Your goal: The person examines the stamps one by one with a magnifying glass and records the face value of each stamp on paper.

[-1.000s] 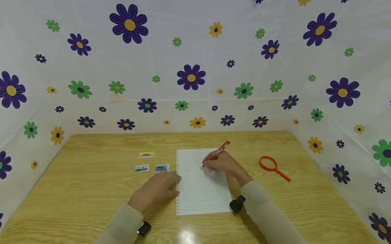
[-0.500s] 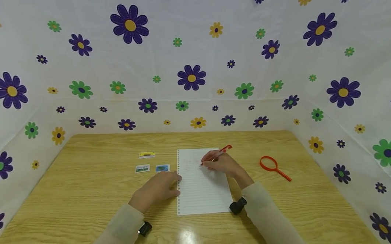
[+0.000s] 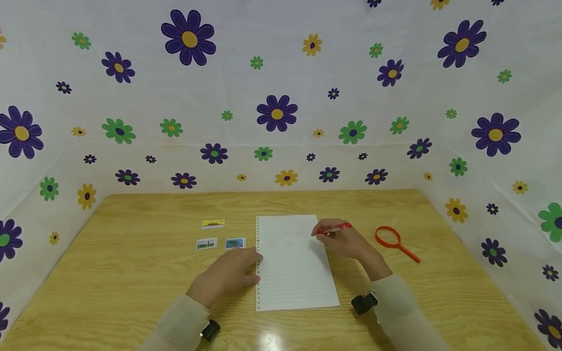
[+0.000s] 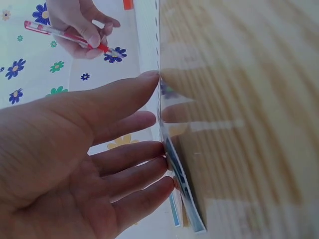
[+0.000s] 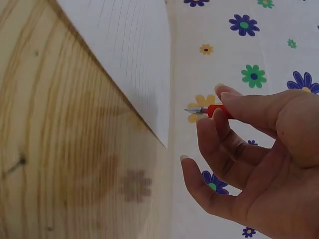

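A lined sheet of paper (image 3: 296, 280) with punched holes down its left side lies on the table, a few faint marks near its top. My right hand (image 3: 344, 241) pinches a red pen (image 5: 215, 110) between thumb and fingers, above the sheet's upper right edge. In the right wrist view the pen's tip is lifted off the paper. My left hand (image 3: 226, 274) lies with extended fingers at the left edge of the sheet, fingertips touching it. Just beyond those fingers is a small blue picture card (image 3: 235, 243), seen edge-on in the left wrist view.
Two more small picture cards, one green (image 3: 206, 243) and one yellow (image 3: 213, 224), lie to the left of the sheet. A red magnifying glass (image 3: 388, 237) rests on the wooden table (image 3: 123, 268) at right. Flower-printed cloth (image 3: 238, 82) walls the table's back and sides.
My right hand has moved right with the pen, from the middle of the written lines to the sheet's right edge, lifting the tip. More marks show on the paper. My left hand stays in place.
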The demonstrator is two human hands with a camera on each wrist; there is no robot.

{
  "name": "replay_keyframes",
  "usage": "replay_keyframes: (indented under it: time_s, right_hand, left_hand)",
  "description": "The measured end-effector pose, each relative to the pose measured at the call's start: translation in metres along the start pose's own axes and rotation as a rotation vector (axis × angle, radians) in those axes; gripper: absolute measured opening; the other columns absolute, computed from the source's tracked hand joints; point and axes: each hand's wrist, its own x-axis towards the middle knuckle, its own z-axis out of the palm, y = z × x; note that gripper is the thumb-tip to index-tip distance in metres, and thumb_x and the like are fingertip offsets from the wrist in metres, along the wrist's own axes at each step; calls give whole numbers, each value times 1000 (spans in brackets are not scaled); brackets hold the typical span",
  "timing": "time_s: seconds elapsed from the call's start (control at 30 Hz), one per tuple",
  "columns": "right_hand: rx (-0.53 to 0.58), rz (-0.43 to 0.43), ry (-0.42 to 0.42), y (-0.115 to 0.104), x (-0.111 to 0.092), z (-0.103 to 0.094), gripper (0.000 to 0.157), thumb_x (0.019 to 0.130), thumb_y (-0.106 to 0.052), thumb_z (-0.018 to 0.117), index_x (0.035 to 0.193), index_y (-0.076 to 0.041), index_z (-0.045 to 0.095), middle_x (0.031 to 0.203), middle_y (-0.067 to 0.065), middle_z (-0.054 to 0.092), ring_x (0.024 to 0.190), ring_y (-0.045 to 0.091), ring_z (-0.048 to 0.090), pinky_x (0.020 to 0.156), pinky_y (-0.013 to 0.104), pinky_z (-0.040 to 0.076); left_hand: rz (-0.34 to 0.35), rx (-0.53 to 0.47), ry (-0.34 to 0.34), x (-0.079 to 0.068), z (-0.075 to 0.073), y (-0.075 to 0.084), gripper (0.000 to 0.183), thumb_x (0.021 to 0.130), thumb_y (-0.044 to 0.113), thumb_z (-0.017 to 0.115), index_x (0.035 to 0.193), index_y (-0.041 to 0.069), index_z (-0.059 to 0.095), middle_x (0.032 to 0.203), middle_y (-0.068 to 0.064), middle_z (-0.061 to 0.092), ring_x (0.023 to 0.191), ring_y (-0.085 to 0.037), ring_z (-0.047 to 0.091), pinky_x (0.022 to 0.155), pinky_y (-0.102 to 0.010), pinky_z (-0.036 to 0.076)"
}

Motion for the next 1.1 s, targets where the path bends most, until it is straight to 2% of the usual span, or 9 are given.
replay_keyframes:
  time_s: [0.17, 0.27, 0.4, 0.57, 0.8, 0.93, 1.03, 1.1]
  right_hand:
    - [-129, -63, 61, 10, -11, -6, 8, 97, 3, 64, 100, 3, 71, 101, 19, 74, 91, 28, 68, 83, 39, 61]
    - [-167, -56, 84, 13, -13, -8, 9, 97, 3, 63, 101, 5, 70, 101, 20, 75, 93, 33, 70, 85, 48, 61]
    - [-168, -26, 94, 15, -12, -11, 9, 97, 2, 62, 104, 5, 67, 104, 22, 74, 100, 38, 71, 88, 52, 59]
    - [-162, -5, 101, 17, -12, -13, 6, 97, 2, 63, 103, 2, 64, 105, 20, 74, 105, 39, 71, 91, 54, 59]
    - [-240, -46, 168, 21, -15, -19, 7, 94, 4, 67, 100, 2, 69, 99, 20, 74, 90, 32, 69, 83, 49, 60]
    - [-284, 24, 123, 21, -15, -25, 12, 92, 5, 69, 104, 2, 71, 96, 16, 74, 82, 25, 67, 79, 43, 62]
    - [-281, 100, 96, 23, -15, -27, 13, 93, 4, 70, 105, 1, 73, 94, 13, 74, 80, 21, 65, 78, 41, 61]
    - [-277, 122, 96, 24, -16, -28, 14, 92, 4, 70, 105, 0, 74, 94, 13, 74, 78, 20, 65, 77, 42, 61]
  left_hand:
    - [-11, -4, -9, -2, 2, 0, 47, 92, 19, 79, 134, 4, 65, 141, -13, 65, 131, -33, 61, 112, -48, 49]
    - [7, 11, -4, -2, 2, 0, 47, 92, 19, 79, 133, 3, 65, 138, -13, 66, 126, -31, 63, 109, -47, 50]
    - [22, 29, 5, -2, 1, -1, 47, 92, 19, 79, 134, 3, 65, 139, -14, 66, 127, -32, 63, 110, -47, 50]
    - [17, 26, 2, -2, 0, -1, 47, 93, 19, 78, 135, 3, 64, 143, -15, 63, 132, -34, 60, 113, -49, 48]
    - [28, 24, 0, -1, -1, 0, 46, 93, 19, 77, 134, 3, 65, 138, -14, 66, 127, -33, 62, 110, -48, 50]
    - [25, 12, -3, -1, -2, 0, 45, 92, 18, 78, 133, 3, 65, 134, -14, 68, 123, -33, 64, 108, -49, 51]
    - [14, 4, -9, -2, -2, 1, 45, 92, 18, 78, 132, 3, 65, 134, -14, 68, 122, -32, 64, 107, -49, 51]
    - [10, 4, -11, -2, -3, 2, 46, 92, 18, 78, 133, 2, 65, 134, -14, 67, 123, -32, 64, 107, -49, 51]
